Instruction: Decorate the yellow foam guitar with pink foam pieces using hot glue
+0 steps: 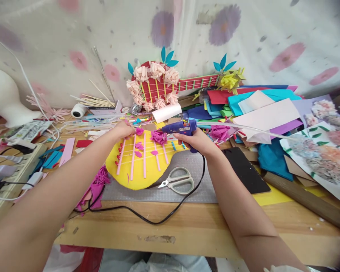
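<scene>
Counter (192,226): wood, cluttered, grey mat (192,194) in the middle. Yellow foam guitar body (136,177) lies flat on the mat, centre-left, with pink strips across it. Left hand (123,130) rests on its far left edge, fingers curled; can't tell if the grip pinches anything. Right hand (197,142): grip clamped on the blue glue gun (181,128), over the body's far right edge. Scissors (178,180) lie on the mat, touching the body's right edge. The nozzle points left at the magenta flower (158,136).
</scene>
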The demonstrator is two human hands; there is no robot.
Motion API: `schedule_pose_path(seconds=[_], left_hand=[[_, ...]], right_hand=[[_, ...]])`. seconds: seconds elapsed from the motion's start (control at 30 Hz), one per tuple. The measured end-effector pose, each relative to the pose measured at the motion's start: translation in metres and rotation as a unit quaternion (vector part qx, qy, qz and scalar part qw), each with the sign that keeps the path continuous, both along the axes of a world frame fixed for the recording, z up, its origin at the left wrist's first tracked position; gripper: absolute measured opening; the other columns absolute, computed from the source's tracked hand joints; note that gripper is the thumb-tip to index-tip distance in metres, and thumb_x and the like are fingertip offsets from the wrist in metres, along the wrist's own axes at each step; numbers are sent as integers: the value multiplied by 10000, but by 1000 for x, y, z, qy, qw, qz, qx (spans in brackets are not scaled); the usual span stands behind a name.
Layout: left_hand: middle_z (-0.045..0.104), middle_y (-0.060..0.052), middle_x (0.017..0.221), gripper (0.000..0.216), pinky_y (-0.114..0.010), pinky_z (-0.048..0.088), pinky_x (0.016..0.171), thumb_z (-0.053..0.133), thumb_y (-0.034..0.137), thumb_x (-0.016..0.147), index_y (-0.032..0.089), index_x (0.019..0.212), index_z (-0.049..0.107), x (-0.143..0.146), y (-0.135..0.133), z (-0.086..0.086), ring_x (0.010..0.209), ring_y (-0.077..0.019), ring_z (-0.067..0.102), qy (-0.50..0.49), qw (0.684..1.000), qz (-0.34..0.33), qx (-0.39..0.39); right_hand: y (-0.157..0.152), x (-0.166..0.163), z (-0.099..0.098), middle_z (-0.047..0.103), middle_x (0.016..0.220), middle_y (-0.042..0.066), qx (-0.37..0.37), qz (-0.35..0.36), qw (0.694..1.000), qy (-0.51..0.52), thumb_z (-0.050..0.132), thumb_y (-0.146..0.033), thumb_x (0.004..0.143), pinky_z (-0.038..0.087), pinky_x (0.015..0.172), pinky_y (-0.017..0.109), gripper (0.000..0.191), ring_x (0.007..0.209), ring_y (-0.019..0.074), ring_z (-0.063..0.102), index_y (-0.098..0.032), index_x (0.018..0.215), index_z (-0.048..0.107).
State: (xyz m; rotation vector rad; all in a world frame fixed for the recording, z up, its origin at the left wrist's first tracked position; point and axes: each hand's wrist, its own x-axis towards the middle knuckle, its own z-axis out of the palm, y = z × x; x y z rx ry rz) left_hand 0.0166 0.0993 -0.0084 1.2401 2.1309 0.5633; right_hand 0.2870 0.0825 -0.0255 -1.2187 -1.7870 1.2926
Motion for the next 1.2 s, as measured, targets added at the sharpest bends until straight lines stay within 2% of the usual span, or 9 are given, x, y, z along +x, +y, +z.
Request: schedule_pose_path(seconds=[0.13,0.37,0.53,0.6,0.67,0.8,0.87,1.03,1.2], left_hand=[[470,41,437,214,-211,379,437,650,53,567,176,547,476,-1,-7,9,435,-93,436,-17,1000,7,7],[455,38,420,227,-195,326,398,674,59,567,175,549,480,2,-18,18,423,-84,414,-26,999,41,1],[452,32,419,172,-200,317,399,658,84,593,164,572,507,4,-19,8,419,-88,422,-6,999,41,13],[474,28,438,151,-207,328,407,685,109,589,158,668,567,3,-18,3,439,-108,466,-1,999,46,24],[501,29,470,248,-210,349,424,706,133,601,155,828,608,0,-16,1,470,-126,509,-12,997,62,40],[587,18,580,406,-216,423,499,715,189,657,160,1037,574,-13,-20,-1,573,-147,590,-23,990,121,75],[643,-7,660,361,-227,448,524,714,220,673,170,1007,588,-21,-26,-5,635,-166,627,-20,990,123,72],[722,-56,861,164,-247,496,599,656,315,749,194,859,652,-33,-41,-21,802,-201,670,-65,994,68,61],[723,-48,748,278,-286,529,609,752,372,648,211,868,698,-34,-47,-21,773,-248,689,-50,994,67,69]], right_hand=[[-1,-1,3,472,463,-31,-3,-8,1000,-2,675,-580,675,307,431,225,439,435,73,392,-158,611,572],[-6,-5,6,559,549,-12,-2,-9,1000,3,703,-541,650,324,433,225,393,450,74,408,-166,696,595],[-8,-9,5,579,569,-4,46,-13,998,-50,702,-535,665,349,462,225,396,485,93,453,-169,813,663],[-9,-9,5,594,594,0,73,-11,995,-71,690,-533,684,361,477,229,415,507,106,479,-180,903,682],[-9,-8,5,606,618,6,87,0,993,-78,677,-535,701,371,488,233,426,526,114,494,-187,946,689],[-11,-5,7,584,591,8,90,8,994,-60,668,-544,711,382,498,236,437,552,129,512,-179,951,688],[-13,-4,8,565,566,1,89,4,995,-51,676,-548,703,384,500,234,448,558,133,517,-176,952,683],[-20,-4,10,585,589,1,95,13,994,-50,688,-539,693,380,494,230,427,539,116,502,-174,914,685],[-21,0,11,638,698,16,110,22,994,-12,685,-536,701,382,492,227,454,542,101,490,-177,979,673]])
